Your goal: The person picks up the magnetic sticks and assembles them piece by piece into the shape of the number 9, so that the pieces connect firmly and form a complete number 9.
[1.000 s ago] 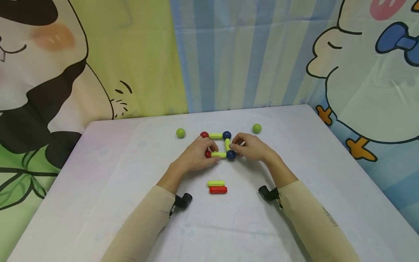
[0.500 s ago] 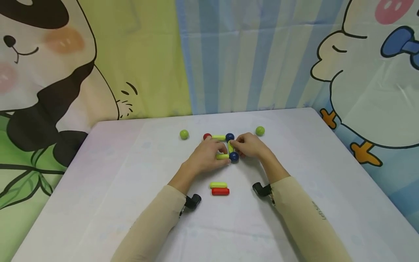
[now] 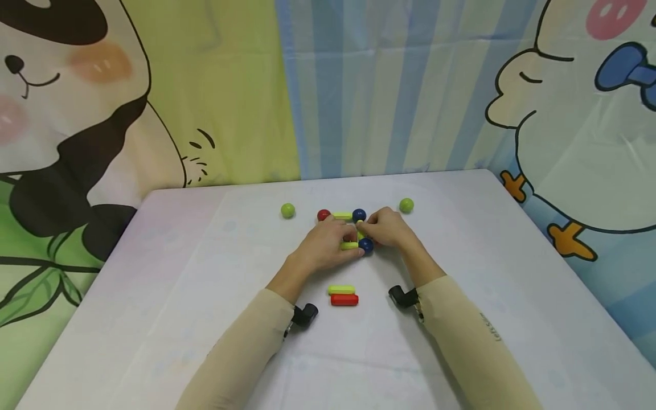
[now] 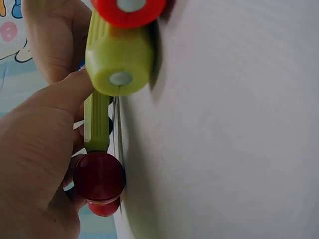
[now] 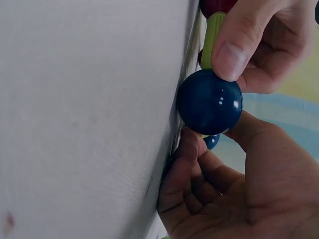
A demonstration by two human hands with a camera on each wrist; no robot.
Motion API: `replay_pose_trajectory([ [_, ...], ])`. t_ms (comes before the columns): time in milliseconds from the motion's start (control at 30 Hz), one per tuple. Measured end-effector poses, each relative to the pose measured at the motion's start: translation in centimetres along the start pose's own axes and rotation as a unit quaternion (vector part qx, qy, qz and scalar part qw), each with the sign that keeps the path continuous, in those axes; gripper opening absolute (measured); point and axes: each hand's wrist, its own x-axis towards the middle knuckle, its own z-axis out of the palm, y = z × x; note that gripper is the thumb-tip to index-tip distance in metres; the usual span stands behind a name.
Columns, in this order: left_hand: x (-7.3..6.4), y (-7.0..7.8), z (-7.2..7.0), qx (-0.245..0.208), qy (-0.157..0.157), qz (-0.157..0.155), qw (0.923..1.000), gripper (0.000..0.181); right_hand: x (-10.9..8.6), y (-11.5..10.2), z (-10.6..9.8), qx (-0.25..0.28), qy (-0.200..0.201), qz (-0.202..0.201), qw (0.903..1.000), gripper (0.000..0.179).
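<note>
Magnetic balls and rods form a three-sided frame on the white table. My left hand (image 3: pixel 324 244) pinches the near yellow-green magnetic rod (image 3: pixel 349 245), its thumb close to the near blue ball (image 5: pixel 210 102). The near red ball (image 4: pixel 99 177), at that rod's other end, is hidden behind the hand in the head view. My right hand (image 3: pixel 390 229) pinches the right-side rod (image 3: pixel 361 234) that links the two blue balls, its fingers covering most of it. A far rod (image 3: pixel 342 216) runs from the far red ball (image 3: pixel 323 214) to the far blue ball (image 3: pixel 359 214).
Two loose green balls lie farther back, a left one (image 3: pixel 288 210) and a right one (image 3: pixel 406 205). Nearer the person, a yellow-green rod (image 3: pixel 341 290) and a red rod (image 3: pixel 344 299) lie side by side. A cartoon-printed curtain (image 3: pixel 359 85) hangs behind the table.
My left hand has slid right along the near rod and now covers the near red ball in the head view. The right forearm has swung slightly inward. The head view has shifted a little.
</note>
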Motion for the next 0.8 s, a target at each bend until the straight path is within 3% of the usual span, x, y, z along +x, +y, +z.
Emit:
replay_pose_trajectory([
  [533, 0.4, -0.2, 0.0, 0.001, 0.006, -0.007, 1.0000, 0.030, -0.1, -0.2, -0.2, 0.014, 0.008, 0.013, 0.9998, 0.038],
  [800, -1.2, -1.6, -0.6, -0.003, 0.016, -0.008, 0.9998, 0.026, -0.7, 0.2, -0.3, 0.014, -0.009, 0.016, 0.9997, 0.044],
])
